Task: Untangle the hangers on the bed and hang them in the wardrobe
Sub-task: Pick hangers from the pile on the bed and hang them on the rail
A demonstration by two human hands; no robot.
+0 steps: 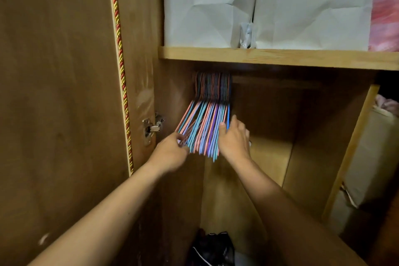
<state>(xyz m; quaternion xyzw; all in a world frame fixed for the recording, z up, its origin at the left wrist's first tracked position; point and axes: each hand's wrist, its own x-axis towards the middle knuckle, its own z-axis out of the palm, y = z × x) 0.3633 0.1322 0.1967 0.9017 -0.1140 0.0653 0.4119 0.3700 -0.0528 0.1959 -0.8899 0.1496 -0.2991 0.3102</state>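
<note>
Head view into an open wooden wardrobe [267, 114]. A single dense bundle of thin hangers [205, 127], in pink, blue, teal and purple, hung from beneath the wooden shelf [280, 58], at the left end of the hanging compartment; the individual hangers were packed too closely and too blurred to count, though they clearly numbered well over a dozen. Their hooks were gathered in shadow just under the shelf, and their lower arms fanned down toward the viewer.

Two bare hands flanked the bundle. The left hand [170, 153] had its fingers curled against the lower left edge of the hangers, pinching the outermost ones. The right hand [234, 138] pressed against the right side of the bundle, thumb at the front and fingers reaching behind, so that it gripped the rightmost hangers. The hands were apart, with the bundle between them.

On the shelf stood two white paper bags [207, 6] side by side, with one pink patterned item [384, 6] at the far right. One door [60, 93], edged with a red-and-gold twisted cord [121, 71], stood open at left, carried by one visible metal hinge [151, 129]. Dark objects [213, 248], not identifiable, lay on the wardrobe floor. A beige box [371, 157] occupied the neighbouring compartment at right.
</note>
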